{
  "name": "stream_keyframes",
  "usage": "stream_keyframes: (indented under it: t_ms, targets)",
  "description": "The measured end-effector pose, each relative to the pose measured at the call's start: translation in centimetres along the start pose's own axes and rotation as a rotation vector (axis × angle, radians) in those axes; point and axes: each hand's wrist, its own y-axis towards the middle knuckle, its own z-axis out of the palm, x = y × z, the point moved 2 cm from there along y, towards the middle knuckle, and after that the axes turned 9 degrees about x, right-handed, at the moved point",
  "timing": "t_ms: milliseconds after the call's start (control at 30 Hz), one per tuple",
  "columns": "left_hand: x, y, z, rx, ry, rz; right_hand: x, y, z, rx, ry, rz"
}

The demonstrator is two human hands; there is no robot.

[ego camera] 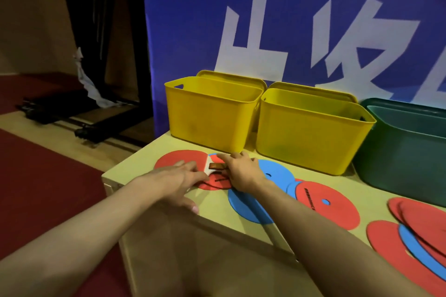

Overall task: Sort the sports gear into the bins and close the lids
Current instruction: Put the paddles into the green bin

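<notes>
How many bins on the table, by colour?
Yellow bins: 2, the left yellow bin and the right yellow bin.
Green bins: 1, the green bin, cut off by the frame edge.
Total: 3 in view, all open-topped.

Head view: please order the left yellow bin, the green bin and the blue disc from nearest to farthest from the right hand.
From the right hand:
1. Blue disc, under the wrist.
2. Left yellow bin, just behind the hand.
3. Green bin, far right.
</notes>
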Motion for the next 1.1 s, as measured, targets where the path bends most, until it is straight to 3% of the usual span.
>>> stream_keyframes:
  t_ms: [300,533,700,867,967,1100]
  targets:
    - [-2.5,-0.3,-2.9,-0.077,-0.029,0.173,-3.3,-5.4,-5.0,-0.303,-0.268,0.065]
    - [-7.8,-0.1,-6.6,-0.431,-0.048,0.379,-12.9,-14.2,-11.6,-0.565,-0.37,0.167]
    - [-13.2,2.6,-9.6,-0.538,-0.029,0.458,-21.1,-21.8,-14.9,-0.637,-0.369,0.336]
    - [-18.3,7.2,-9.4,-0.481,-0.047,0.475,-29.4,-26.7,-16.4,-0.684,-0.353,0.507]
    - [-20.6,10.0,-8.1,-0.382,-0.155,0.527,-33.9,-28.7,-17.2,-0.712,-0.31,0.603]
    - [-22.5,12.8,-7.9,-0.198,-0.116,0.486,-39.1,-29.9,-17.6,-0.732,-0.156,0.722]
